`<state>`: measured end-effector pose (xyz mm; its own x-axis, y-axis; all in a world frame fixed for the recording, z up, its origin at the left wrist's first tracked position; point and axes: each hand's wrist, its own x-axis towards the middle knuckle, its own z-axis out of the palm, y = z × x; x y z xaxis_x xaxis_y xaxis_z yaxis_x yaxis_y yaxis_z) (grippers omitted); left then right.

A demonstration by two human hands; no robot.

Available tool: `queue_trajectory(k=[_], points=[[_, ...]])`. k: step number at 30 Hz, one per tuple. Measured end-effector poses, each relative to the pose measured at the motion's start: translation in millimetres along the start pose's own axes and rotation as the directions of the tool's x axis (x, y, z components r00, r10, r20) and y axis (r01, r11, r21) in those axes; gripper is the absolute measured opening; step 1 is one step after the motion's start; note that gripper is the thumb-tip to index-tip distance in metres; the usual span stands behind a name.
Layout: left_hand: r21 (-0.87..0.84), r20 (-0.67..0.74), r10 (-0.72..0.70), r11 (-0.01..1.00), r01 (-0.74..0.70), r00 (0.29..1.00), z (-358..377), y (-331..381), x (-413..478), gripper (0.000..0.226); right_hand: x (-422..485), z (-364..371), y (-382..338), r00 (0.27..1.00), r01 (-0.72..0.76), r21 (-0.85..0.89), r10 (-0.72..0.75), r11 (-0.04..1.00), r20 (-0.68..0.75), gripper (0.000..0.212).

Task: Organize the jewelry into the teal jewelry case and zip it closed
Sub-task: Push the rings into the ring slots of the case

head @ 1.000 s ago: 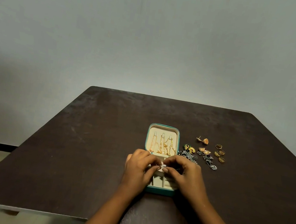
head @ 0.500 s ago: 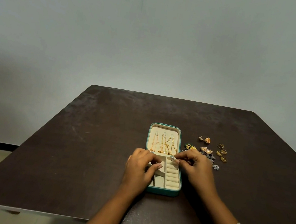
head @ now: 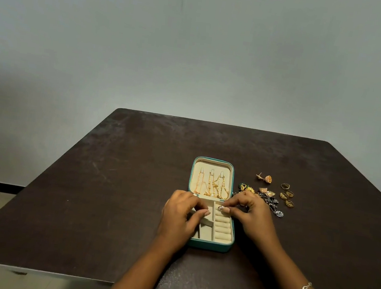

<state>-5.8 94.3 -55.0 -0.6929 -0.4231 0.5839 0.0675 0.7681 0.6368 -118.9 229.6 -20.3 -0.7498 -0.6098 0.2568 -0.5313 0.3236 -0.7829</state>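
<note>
The teal jewelry case [head: 209, 245] lies open, cream-lined, with gold chains [head: 213, 186] in its lid. The right hand [head: 253, 218] pinches a ring [head: 220, 208] at the ring rolls [head: 223, 229]. The left hand [head: 179, 218] curls on the case, its hold unclear.

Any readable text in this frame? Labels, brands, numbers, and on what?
No readable text anywhere.
On the teal jewelry case: no logo or label shows.
On the ring pinched by the right hand: too small to tell any engraving.
On the table, wall, loose jewelry: nothing written.

Teal jewelry case [head: 210, 246] with cream lining, gold chains [head: 213, 186], dark brown table [head: 107, 182].
</note>
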Motion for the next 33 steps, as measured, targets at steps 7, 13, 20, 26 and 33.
queue_trajectory(k=[7,13,20,26,33], points=[[0.005,0.013,-0.011,1.0,0.011,1.0,-1,2,1,0.03,3,0,0,0.999,-0.032,-0.023,0.032,0.999,0.035,0.021],[0.014,0.028,-0.031,0.999,0.03,0.999,-3,4,2,0.03,4,-4,-2,0.996,-0.034,-0.072,0.04,0.997,0.086,0.014],[0.018,0.046,-0.043,0.999,0.043,0.998,-5,6,2,0.024,2,-6,0,0.999,-0.014,-0.039,0.015,0.999,0.041,0.013],[0.008,0.034,-0.025,1.0,0.025,0.999,-6,5,2,0.029,-8,-21,14,0.992,0.025,0.027,-0.021,0.999,-0.128,0.017],[0.024,0.04,-0.015,1.0,0.014,0.999,-3,1,3,0.028,-3,-68,56,0.976,-0.123,-0.05,0.112,0.991,-0.187,0.01]])
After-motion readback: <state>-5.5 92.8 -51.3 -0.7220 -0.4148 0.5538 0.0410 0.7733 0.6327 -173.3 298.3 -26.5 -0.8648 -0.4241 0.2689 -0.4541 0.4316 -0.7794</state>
